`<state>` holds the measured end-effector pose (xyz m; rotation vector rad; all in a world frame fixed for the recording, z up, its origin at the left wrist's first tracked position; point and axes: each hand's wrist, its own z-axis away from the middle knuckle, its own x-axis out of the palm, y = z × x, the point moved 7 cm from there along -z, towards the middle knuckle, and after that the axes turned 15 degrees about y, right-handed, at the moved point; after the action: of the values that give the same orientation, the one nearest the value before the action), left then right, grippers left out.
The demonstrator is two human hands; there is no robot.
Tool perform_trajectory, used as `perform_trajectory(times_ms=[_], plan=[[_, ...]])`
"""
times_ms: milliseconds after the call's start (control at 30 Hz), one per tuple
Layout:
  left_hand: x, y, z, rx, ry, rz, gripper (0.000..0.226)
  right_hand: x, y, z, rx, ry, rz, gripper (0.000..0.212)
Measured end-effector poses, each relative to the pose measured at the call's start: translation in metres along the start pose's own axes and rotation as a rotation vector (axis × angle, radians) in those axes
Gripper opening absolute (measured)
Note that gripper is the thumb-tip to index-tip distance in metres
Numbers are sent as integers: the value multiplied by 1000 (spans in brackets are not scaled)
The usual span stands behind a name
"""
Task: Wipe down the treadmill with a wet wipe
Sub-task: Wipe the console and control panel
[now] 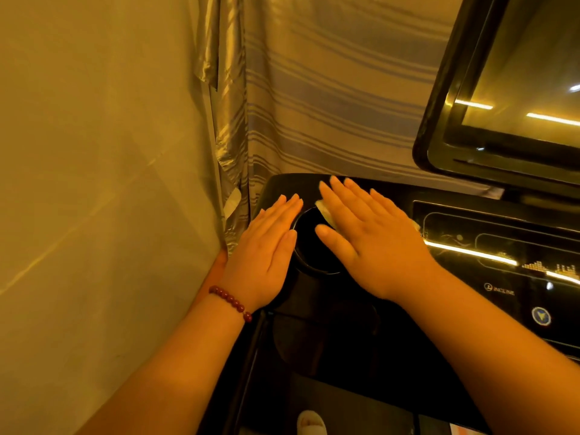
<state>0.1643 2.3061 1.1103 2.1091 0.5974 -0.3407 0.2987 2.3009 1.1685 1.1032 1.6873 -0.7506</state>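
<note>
Right hand (pixel 370 243): grip flat, fingers straight, pressing thin pale wipe (pixel 324 211) onto shiny black treadmill (pixel 332 309), at far right rim of round cup hole (pixel 309 246). Left hand (pixel 266 249): grip flat, fingers together, holding nothing, resting left of hole. Red bead bracelet (pixel 230 301) on wrist.

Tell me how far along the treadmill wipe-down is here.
Done: nothing reads as clearly wiped; the glossy console shows no wet trail. In hand: the right hand presses the wet wipe flat beside the cup holder, the left hand resting flat on the console's left edge. Left, probably: the cup holder, control panel and screen.
</note>
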Motion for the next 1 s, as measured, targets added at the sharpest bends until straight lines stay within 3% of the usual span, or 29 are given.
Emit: perform_trajectory(times_ms=[133,300,567,800,1000], plan=[[1,1,1,13,-15,-56,50,-2,6,25,61,-13,63,71],[0,9,2,47,0,-66,49,-1,6,-16,85,22,27,76],[4,2,22,-77,-59,-74,50,-2,3,47,123,4,67,77],[3,3,23,-36,-51,-120,49,4,0,-2,142,36,27,76],[2,15,34,-65,-35,-150,52,3,-7,60,149,70,104,82]])
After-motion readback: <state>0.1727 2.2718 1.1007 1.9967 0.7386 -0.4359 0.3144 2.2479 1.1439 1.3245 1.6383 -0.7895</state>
